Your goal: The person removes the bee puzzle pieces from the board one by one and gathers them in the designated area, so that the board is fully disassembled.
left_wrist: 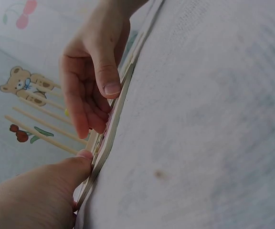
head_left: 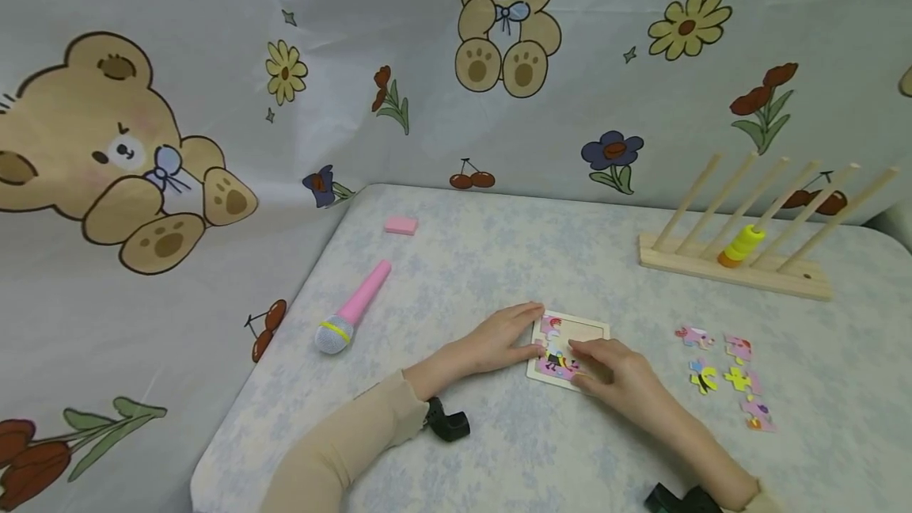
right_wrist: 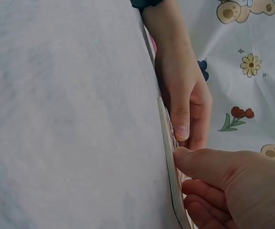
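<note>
A small square jigsaw puzzle board (head_left: 604, 329) with a pale wooden frame lies on the table. Pink picture pieces fill its left and lower parts, and bare wood shows at the upper right. My left hand (head_left: 504, 337) rests at the board's left side, the thumb on its edge and the fingers by the far-left corner. Over the right half is my right hand (head_left: 627, 377), its thumb and index finger apart, touching the board area. In the left wrist view, the other fingers of that right hand (left_wrist: 92, 62) curl loosely. No piece shows between its fingertips.
Several loose puzzle pieces (head_left: 739, 378) lie right of the board. Behind them stands a wooden peg rack (head_left: 755, 279) with yellow and orange beads on one peg. A pink toy microphone (head_left: 366, 291) and a pink block (head_left: 401, 226) are at the left.
</note>
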A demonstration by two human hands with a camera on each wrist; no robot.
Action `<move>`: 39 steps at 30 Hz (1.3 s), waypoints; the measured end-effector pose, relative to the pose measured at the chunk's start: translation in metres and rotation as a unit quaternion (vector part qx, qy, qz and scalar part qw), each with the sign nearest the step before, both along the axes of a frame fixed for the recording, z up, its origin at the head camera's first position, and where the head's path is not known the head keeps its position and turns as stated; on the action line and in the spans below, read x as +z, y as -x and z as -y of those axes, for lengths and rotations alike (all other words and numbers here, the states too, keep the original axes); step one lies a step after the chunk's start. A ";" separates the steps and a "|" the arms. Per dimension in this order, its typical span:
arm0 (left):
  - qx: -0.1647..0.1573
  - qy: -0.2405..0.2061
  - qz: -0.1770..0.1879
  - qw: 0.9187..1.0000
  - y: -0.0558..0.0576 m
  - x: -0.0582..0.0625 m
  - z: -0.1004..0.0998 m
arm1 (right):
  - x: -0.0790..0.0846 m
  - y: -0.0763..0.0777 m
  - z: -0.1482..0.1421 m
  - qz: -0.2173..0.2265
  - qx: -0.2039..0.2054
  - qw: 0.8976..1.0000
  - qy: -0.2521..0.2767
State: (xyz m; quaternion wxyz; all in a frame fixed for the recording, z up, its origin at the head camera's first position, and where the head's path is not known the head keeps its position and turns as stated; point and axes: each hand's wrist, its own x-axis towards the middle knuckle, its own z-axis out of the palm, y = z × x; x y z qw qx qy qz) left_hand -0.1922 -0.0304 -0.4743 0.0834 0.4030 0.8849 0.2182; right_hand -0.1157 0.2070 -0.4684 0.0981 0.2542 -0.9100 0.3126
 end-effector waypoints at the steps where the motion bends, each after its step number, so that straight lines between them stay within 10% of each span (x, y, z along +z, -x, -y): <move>1: 0.000 0.000 0.000 1.000 0.000 0.000 0.000 | 0.000 0.000 0.000 -0.001 0.002 1.000 0.002; 39: -0.002 -0.010 -0.007 1.000 -0.001 -0.004 0.001 | 0.000 -0.002 0.007 0.054 0.004 0.996 0.069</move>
